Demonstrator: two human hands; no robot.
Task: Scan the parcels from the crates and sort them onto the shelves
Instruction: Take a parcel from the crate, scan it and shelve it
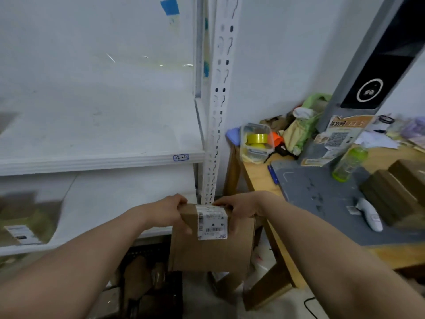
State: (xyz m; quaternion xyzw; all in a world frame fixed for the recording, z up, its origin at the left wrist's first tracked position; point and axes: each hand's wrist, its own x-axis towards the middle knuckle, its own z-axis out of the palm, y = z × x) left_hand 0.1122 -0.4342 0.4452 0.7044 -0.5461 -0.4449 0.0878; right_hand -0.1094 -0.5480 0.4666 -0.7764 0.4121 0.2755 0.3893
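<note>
Both hands are holding a brown cardboard parcel (211,256) in the air, between white shelving on the left and a wooden bench (255,176) on the right. The left hand (170,215) is gripping the parcel's upper left corner, with fingers curling over the top edge and the thumb lying down the near face. The right hand (241,212) is gripping the upper right corner in the same way. A white shipping label (212,223) with barcodes is showing between the two hands, folding over the top edge.

The parcel is hanging just in front of the right end of the lower shelf (115,203), near the perforated white upright (218,111). It is above a dark crate (176,295) on the floor that is holding more brown parcels. A blurred parcel (27,222) is lying at the lower shelf's left end. The upper shelf (103,134) is carrying a small handwritten tag (181,157) at the right end of its front edge.

On the bench, a white handheld scanner (370,215) is lying on a grey mat (322,196), beside stacked brown boxes (391,196). A green bottle (349,164) is standing at the mat's back edge. A clear tub (256,141) holding yellow tape is sitting at the bench's back left corner.
</note>
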